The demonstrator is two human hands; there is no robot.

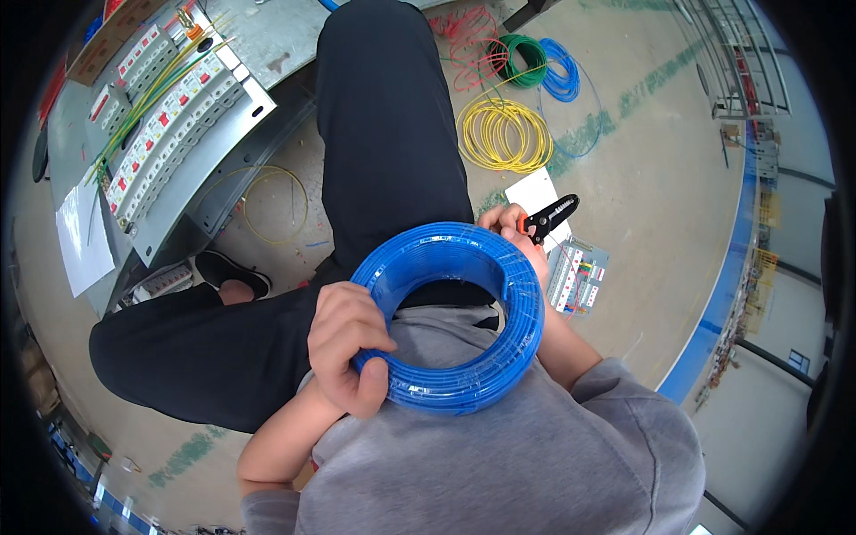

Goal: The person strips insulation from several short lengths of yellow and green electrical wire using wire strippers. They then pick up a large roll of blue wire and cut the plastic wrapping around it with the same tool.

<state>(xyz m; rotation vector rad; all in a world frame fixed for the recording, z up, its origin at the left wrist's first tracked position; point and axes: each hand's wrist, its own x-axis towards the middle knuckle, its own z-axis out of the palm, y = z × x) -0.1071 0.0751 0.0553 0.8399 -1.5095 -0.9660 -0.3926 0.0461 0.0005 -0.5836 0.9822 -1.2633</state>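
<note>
A coil of blue wire (446, 392), partly wrapped in clear film, rests upright against my lap and grey shirt. My left hand (346, 349) grips its left side, fingers curled over the rim and thumb toward the front. Beyond the coil's upper right, my right hand (512, 225) is closed around wire strippers (551, 218) with black jaws and an orange part at the grip. The coil hides part of my right hand and wrist. The jaws point away to the right, apart from the coil.
On the bench at the left, a metal panel (254, 102) carries rows of circuit breakers (169, 134). Yellow (506, 135), green (517, 61), blue (561, 71) and red wire (464, 36) lie on the floor ahead. A smaller breaker board (580, 278) sits right of my arm.
</note>
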